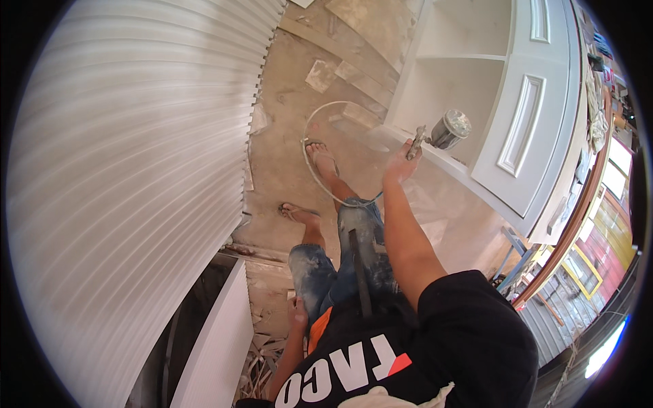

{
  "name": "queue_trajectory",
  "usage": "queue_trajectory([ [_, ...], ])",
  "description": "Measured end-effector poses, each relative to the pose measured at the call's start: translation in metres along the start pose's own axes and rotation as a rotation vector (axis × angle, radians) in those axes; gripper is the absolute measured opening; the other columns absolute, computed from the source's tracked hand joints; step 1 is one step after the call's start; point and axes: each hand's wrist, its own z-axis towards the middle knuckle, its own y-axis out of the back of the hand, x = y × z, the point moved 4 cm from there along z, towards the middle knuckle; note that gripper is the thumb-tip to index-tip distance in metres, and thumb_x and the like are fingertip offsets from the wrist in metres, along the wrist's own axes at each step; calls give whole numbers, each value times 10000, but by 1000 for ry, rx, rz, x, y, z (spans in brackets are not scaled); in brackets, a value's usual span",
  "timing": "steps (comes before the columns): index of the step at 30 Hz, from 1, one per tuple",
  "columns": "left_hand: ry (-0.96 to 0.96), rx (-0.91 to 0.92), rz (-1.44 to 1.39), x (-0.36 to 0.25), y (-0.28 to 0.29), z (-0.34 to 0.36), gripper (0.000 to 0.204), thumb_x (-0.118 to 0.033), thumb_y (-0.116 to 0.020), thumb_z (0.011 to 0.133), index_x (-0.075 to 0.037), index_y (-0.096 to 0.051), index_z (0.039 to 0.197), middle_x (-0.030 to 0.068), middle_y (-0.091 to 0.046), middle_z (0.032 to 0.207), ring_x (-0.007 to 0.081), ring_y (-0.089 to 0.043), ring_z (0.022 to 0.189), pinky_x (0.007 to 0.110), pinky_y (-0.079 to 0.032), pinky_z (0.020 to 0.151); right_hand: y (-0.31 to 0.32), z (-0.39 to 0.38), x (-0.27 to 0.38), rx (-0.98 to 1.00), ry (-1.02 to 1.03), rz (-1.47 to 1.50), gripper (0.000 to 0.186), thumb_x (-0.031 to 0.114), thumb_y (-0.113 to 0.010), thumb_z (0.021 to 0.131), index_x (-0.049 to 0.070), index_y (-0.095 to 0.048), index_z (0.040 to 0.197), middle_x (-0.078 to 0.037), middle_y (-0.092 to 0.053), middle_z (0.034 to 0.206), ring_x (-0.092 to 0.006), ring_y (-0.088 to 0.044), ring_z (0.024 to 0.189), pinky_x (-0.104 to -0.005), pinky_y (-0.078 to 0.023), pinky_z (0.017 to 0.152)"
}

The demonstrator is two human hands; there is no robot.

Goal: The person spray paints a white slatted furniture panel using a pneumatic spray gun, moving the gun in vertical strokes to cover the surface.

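My right hand (401, 165) is wrapped round the grip of a spray gun (416, 143), raised in front of the white cabinet (457, 88). A grey, paint-spattered cup (451, 129) sits on the gun, close to the cabinet's front edge. From the grip a thin pale hose (304, 139) loops out over the floor and back toward my legs. My left hand (297, 314) hangs low beside my left thigh, its fingers curled. A small pale piece shows at its fingertips, too small to name.
A large white ribbed panel (143, 149) rises along the left, with a plain white board (216, 333) below it. Wood strips (360, 81) and scraps (262, 360) lie on the dusty floor (282, 115). A blue metal stand (517, 255) is at the right.
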Motion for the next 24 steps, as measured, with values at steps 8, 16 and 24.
queue_trajectory([
  [8,20,8,-107,39,-4,2,532,-406,-492,995,49,-512,1272,277,-589,1219,402,-573,1142,439,-437,973,9,-18,61,22,245,248,496,448,-600,964,1,-634,1176,-186,-697,947,-350,-638,894,-413,-483,830],
  [16,-98,-79,-217,83,-8,4,613,-443,-469,999,55,-453,1356,296,-506,1342,435,-479,1265,435,-377,1060,14,-96,-1,429,572,294,414,383,-647,953,24,-649,1161,-146,-708,900,-245,-655,843,-364,-495,791],
  [24,-59,-61,-390,145,-65,-24,616,-472,-451,1006,42,-472,1347,291,-518,1339,438,-488,1259,442,-383,1061,22,-234,-40,986,1010,-55,413,343,-670,939,38,-648,1216,-173,-711,986,-244,-676,916,-343,-497,831],
])
